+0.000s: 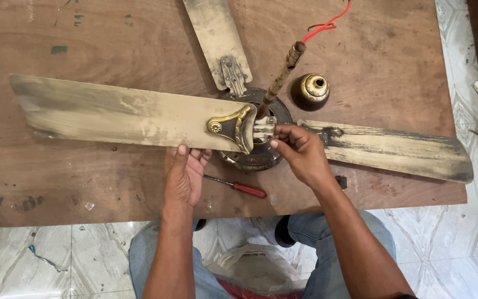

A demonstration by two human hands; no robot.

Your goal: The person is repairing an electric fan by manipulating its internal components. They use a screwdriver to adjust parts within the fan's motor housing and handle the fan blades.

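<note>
A worn ceiling fan lies on a brown wooden board (84,182). Its motor hub (255,155) sits in the middle with a rusty downrod (280,77) sticking up and red wires (327,25) at the rod's top. My left hand (186,174) holds the near edge of the long left blade (117,113), close to its brass-trimmed bracket (233,126). My right hand (300,152) pinches the bracket's metal end (264,130) at the hub. Two more blades reach to the right (394,149) and to the far side (214,33).
A red-handled screwdriver (239,187) lies on the board just below the hub. A brass bell-shaped canopy cover (312,89) stands right of the rod. The board rests on a pale tiled floor (29,260). My knees in jeans and a plastic bag (250,271) are below.
</note>
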